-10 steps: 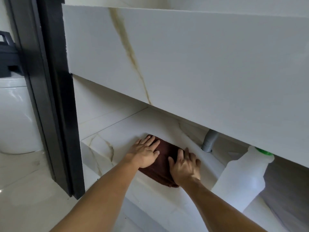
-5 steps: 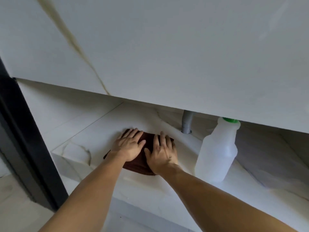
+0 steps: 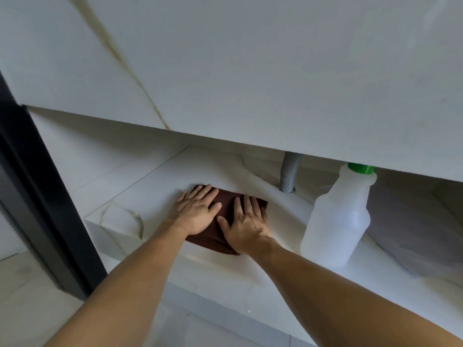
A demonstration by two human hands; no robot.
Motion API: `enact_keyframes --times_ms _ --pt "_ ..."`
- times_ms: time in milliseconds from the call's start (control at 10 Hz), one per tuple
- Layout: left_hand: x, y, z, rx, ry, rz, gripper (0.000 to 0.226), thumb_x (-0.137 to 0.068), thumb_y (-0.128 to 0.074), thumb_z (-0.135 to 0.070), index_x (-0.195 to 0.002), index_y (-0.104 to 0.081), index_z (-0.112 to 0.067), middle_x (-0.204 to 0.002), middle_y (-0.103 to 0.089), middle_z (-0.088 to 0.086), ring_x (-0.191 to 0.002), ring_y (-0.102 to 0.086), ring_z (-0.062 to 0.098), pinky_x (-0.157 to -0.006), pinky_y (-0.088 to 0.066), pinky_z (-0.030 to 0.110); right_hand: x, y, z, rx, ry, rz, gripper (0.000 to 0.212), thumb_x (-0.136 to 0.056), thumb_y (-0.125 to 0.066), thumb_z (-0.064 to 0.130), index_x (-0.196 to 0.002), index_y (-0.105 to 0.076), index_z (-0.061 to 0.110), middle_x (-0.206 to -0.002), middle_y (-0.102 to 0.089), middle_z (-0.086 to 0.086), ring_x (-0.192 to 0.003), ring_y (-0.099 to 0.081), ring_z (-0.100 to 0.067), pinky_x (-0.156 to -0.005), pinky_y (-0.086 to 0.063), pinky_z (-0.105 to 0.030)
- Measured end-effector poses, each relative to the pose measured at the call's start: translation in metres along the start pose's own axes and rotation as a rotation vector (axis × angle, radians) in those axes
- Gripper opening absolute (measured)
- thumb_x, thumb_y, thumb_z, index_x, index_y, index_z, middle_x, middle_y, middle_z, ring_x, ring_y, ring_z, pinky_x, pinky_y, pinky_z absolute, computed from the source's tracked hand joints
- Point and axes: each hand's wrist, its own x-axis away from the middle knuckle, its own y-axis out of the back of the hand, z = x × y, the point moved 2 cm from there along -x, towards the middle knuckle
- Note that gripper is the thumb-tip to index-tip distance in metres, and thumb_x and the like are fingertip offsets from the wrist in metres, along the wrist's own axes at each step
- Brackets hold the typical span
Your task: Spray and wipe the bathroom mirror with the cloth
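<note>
A folded dark brown cloth (image 3: 225, 204) lies flat on the white marble shelf (image 3: 155, 186) under the vanity counter. My left hand (image 3: 196, 212) presses on its left part with straight, spread fingers. My right hand (image 3: 246, 225) lies flat on its right part, fingers straight too. A translucent white bottle (image 3: 338, 219) with a green cap stands upright on the shelf, just right of my right hand and apart from it. No mirror is in view.
The marble front panel of the counter (image 3: 250, 71) hangs low over the shelf. A grey drain pipe (image 3: 289, 175) comes down behind the cloth. A black door frame (image 3: 37, 196) stands at the left, floor tiles (image 3: 37, 309) below it.
The view has shifted a little; both hands stay flat on the cloth, with the fingers of the right hand now spread a bit further over it.
</note>
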Motion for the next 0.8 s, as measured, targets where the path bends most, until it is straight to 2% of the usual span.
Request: enact_keyframes --times_ms 200,500,600,700,800 --pt "0.003 0.003 0.004 -0.003 0.032 0.031 0.055 -0.103 -0.016 -0.053 -0.156 -0.006 -0.041 -0.165 0.003 -0.015 -0.152 0.007 0.005 -0.124 0.006 0.041 0.002 -0.007 -0.006 0.021 -0.005 0.007 0.087 -0.098 -0.018 0.069 -0.162 -0.003 0.012 -0.17 0.0 -0.013 -0.157 0.005 -0.026 -0.127 0.002 -0.046" --pt "0.017 0.011 0.016 -0.118 0.117 0.056 0.057 -0.103 -0.005 -0.052 -0.157 0.001 -0.035 -0.165 0.008 -0.015 -0.151 0.016 0.009 -0.122 0.014 0.046 0.018 -0.004 -0.013 0.041 -0.006 0.022 0.085 -0.099 -0.014 0.067 -0.162 0.0 0.011 -0.17 0.002 -0.011 -0.157 0.003 -0.024 -0.127 0.002 -0.044" --pt "0.029 0.02 0.024 -0.141 0.165 0.032 0.058 -0.103 -0.005 -0.051 -0.158 0.001 -0.032 -0.166 0.006 -0.01 -0.152 0.013 0.011 -0.123 0.011 0.046 0.021 0.0 -0.015 0.053 -0.011 0.062 0.083 -0.101 -0.015 0.065 -0.162 0.0 0.011 -0.17 0.001 -0.01 -0.157 0.003 -0.025 -0.127 0.002 -0.045" --pt "0.043 0.049 0.044 -0.14 0.176 -0.109 0.058 -0.103 -0.014 -0.051 -0.157 -0.015 -0.029 -0.166 -0.011 -0.003 -0.154 -0.003 0.018 -0.124 -0.005 0.044 0.024 0.01 -0.018 -0.004 -0.037 0.063 0.076 -0.103 -0.018 0.06 -0.162 -0.007 0.013 -0.17 -0.006 -0.008 -0.157 -0.001 -0.027 -0.127 -0.001 -0.047" --pt "0.054 0.083 0.058 -0.169 0.169 -0.251 0.049 -0.101 -0.039 -0.04 -0.145 -0.042 -0.018 -0.152 -0.041 0.006 -0.141 -0.033 0.027 -0.114 -0.03 0.043 0.022 0.033 -0.015 -0.013 0.008 -0.062 0.063 -0.105 -0.026 0.051 -0.157 -0.027 0.015 -0.164 -0.029 -0.008 -0.152 -0.021 -0.028 -0.125 -0.015 -0.045"
